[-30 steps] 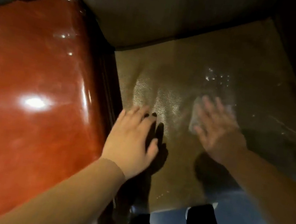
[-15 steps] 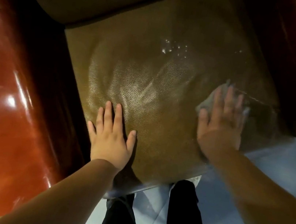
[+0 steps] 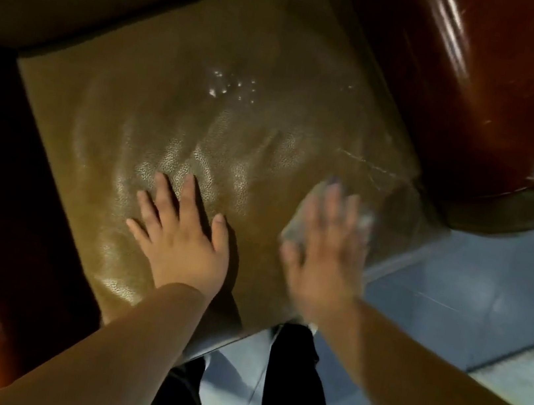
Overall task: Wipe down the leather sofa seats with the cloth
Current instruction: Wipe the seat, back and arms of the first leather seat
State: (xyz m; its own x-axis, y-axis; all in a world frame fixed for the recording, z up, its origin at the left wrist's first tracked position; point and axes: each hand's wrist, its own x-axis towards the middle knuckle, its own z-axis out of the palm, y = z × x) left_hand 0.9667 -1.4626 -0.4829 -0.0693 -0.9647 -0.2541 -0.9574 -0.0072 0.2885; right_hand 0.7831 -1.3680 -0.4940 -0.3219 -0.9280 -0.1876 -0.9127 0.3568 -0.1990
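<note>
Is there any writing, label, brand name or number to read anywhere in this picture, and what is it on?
None: no word, label, brand or number shows anywhere.
The seat cushion, the armrest, the cloth under the right hand, and the floor all look plain.
Faint yellowish marks on the floor near the bottom edge are too blurred to read.

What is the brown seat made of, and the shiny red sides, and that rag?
The seat cushion looks like leather: olive-brown, pebbly grain, soft creases, slight sheen. The armrest looks like reddish-brown leather or vinyl, smooth and glossy with bright streaks of reflected light. The cloth under the right hand seems a thin pale fabric; blur hides its weave.
</note>
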